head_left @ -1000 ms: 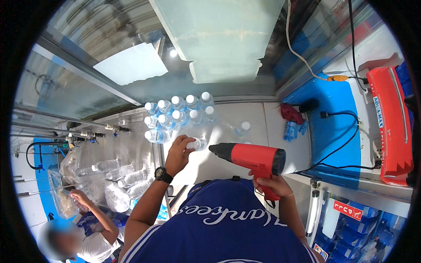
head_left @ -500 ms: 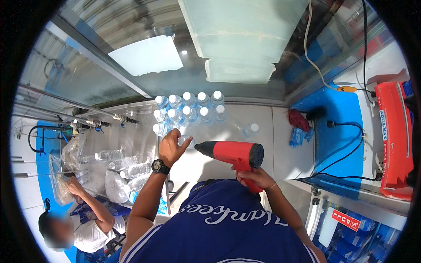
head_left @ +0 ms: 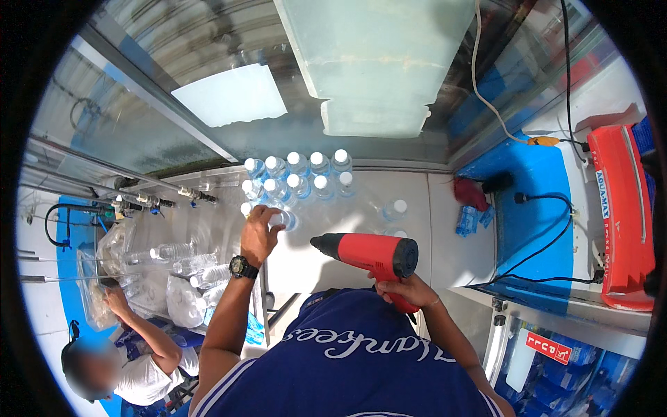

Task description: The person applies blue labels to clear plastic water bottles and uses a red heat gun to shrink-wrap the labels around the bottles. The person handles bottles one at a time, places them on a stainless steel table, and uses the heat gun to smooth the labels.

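My left hand (head_left: pixel 260 233), with a black watch on its wrist, grips a clear water bottle (head_left: pixel 289 221) with a white cap at the near edge of a bottle group. The rest of that group, several upright capped bottles (head_left: pixel 299 185), stands in rows just beyond. In my right hand (head_left: pixel 406 290) is a red and black heat gun (head_left: pixel 368 252), held by its handle. Its nozzle points left, toward the table area just below the gripped bottle. Right of the group stands a lone capped bottle (head_left: pixel 396 209); another lies partly hidden behind the heat gun.
A steel basin (head_left: pixel 208 229) at left holds loose uncapped bottles (head_left: pixel 174 250) beneath valves (head_left: pixel 187 194). A co-worker (head_left: pixel 139 368) reaches into it. Glass panels rise behind the white table (head_left: pixel 410 181). At right are a dark red cloth (head_left: pixel 467 193), cables (head_left: pixel 549 198) and a red box (head_left: pixel 615 215).
My left hand has moved slightly left with the bottle, bringing it closer to the group. The heat gun has dropped a little toward me. The whole view has shifted slightly.
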Demonstrator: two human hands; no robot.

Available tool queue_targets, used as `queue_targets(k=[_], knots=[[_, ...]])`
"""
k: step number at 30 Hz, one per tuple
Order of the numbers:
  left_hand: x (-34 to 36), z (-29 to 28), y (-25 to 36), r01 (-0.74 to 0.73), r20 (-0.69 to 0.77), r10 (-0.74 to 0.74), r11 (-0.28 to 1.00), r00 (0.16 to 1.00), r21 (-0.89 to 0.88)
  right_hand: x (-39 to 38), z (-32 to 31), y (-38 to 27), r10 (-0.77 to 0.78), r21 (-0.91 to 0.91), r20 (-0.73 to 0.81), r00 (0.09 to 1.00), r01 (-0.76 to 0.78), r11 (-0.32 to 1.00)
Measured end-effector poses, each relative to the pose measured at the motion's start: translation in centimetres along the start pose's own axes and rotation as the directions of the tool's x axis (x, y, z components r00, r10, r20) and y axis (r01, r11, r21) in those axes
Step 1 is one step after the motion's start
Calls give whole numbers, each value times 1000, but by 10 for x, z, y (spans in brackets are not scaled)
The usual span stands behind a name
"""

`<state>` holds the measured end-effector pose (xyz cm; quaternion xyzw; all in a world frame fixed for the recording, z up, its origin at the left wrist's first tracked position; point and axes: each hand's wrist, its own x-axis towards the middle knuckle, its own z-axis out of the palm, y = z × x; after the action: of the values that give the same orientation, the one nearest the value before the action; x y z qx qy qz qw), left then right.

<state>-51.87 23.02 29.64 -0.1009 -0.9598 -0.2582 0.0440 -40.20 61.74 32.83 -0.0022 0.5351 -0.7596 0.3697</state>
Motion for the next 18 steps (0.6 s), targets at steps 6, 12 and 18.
queue_targets(k=[6, 12, 18], knots=[[15, 0, -5, -42, -150, 87, 959, 985, 279, -26, -4, 10, 20, 3, -67, 998, -20, 1000], [29, 37, 70, -131, 0, 136, 955, 991, -266, -106, -14, -5, 7, 81, -228, 974, 12, 997], [54, 82, 167, -339, 243, 544, 752, 803, -565, -176, -16, -21, -18, -1, -406, 914, 19, 1000]])
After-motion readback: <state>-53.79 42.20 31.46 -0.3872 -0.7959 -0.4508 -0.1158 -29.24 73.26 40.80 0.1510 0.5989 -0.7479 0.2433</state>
